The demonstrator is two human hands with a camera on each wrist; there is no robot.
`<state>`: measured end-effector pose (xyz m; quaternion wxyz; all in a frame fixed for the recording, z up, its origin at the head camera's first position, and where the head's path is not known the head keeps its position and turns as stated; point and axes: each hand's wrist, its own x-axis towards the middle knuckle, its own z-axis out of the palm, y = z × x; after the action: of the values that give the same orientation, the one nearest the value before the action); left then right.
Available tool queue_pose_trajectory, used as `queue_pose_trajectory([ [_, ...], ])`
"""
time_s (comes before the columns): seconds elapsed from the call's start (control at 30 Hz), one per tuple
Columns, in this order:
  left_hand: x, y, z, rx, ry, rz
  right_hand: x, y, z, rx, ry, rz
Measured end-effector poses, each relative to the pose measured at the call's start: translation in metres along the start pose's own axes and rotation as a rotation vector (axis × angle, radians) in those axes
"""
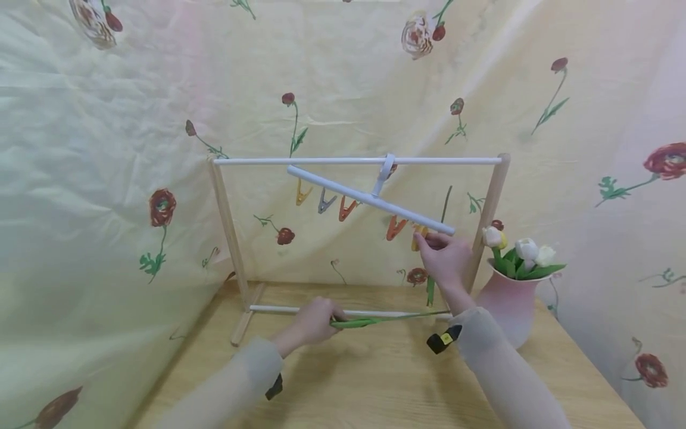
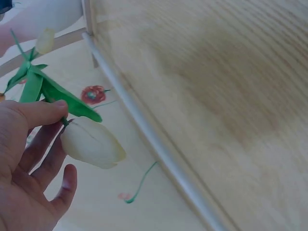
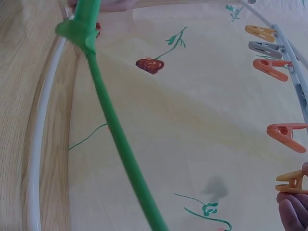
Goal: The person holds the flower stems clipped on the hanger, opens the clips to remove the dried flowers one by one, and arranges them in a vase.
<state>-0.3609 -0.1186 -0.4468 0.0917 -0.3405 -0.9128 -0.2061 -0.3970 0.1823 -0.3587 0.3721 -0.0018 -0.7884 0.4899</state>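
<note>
My left hand (image 1: 317, 322) pinches an artificial tulip (image 2: 91, 142) just behind its cream-white bloom. Its long green stem (image 3: 118, 130) runs rightward, low over the table. Higher up on the right, my right hand (image 1: 446, 259) pinches a yellow clothespin (image 3: 291, 183) at the low end of a tilted white hanger (image 1: 370, 199). Another green stem (image 1: 446, 202) rises behind the right hand, and a green leaf (image 1: 430, 292) hangs below it; the hand hides the part between. In the left wrist view, a second pale bloom (image 2: 45, 41) shows beyond the held tulip.
The hanger hooks over the top rail (image 1: 300, 161) of a wooden rack. Orange (image 1: 395, 228), grey (image 1: 326, 201) and yellow (image 1: 302, 192) clothespins hang along it. A pink vase (image 1: 506, 307) with white tulips stands right of the rack. Flower-printed cloth (image 1: 343, 71) surrounds the wooden table (image 1: 375, 381).
</note>
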Motion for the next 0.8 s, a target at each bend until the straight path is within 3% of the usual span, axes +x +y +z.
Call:
queue_pose_trajectory([
  [0.23,-0.002,0.009,-0.015,0.1,-0.012,0.1,0.0,0.003,0.0,-0.005,0.03,0.002],
  [0.57,-0.012,0.007,-0.02,0.128,-0.009,0.1,-0.003,0.005,-0.008,-0.042,-0.021,0.074],
  [0.7,-0.014,0.006,-0.022,0.151,0.0,0.119,-0.003,0.007,-0.013,-0.073,-0.043,0.054],
  [0.8,-0.015,0.005,-0.024,0.169,0.005,0.118,-0.006,0.011,-0.016,-0.148,-0.119,0.002],
])
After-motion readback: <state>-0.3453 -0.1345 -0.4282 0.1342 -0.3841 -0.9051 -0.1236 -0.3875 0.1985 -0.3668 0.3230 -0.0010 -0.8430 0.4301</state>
